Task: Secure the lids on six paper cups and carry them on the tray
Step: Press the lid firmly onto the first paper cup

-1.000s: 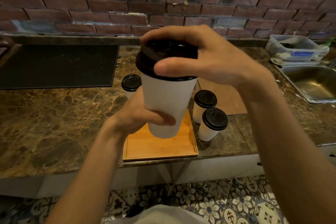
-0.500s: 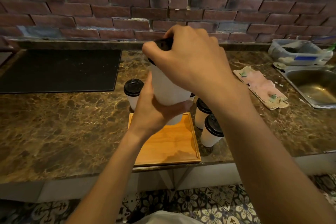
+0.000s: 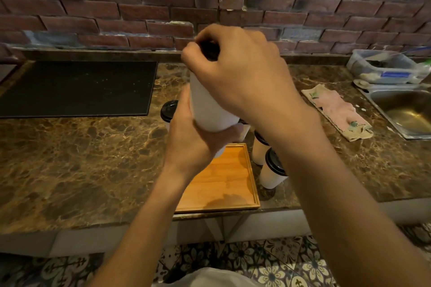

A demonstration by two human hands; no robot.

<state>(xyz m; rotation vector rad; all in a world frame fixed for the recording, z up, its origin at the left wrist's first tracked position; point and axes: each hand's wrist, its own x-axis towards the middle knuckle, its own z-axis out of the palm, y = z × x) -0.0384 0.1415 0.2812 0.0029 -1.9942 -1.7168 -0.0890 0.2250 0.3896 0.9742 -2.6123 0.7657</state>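
My left hand (image 3: 196,144) grips the lower part of a white paper cup (image 3: 210,105), held in the air above the wooden tray (image 3: 224,182). My right hand (image 3: 240,70) curls over the cup's black lid (image 3: 208,50), covering most of it. The tray lies bare at the counter's front edge. Just right of the tray stand two lidded cups (image 3: 271,170), partly behind my right forearm. Another lidded cup (image 3: 169,110) peeks out left of my left hand. Other cups behind my hands are mostly hidden.
A black mat (image 3: 77,88) lies on the marble counter (image 3: 81,165) at the left. A crumpled cloth (image 3: 338,112) sits to the right, then a steel sink (image 3: 405,112) and a plastic container (image 3: 382,67). A brick wall (image 3: 116,7) backs the counter.
The cup has moved away from the camera and lower over the tray. My right hand has closed further over the lid, hiding nearly all of it. The cloth has come into view.
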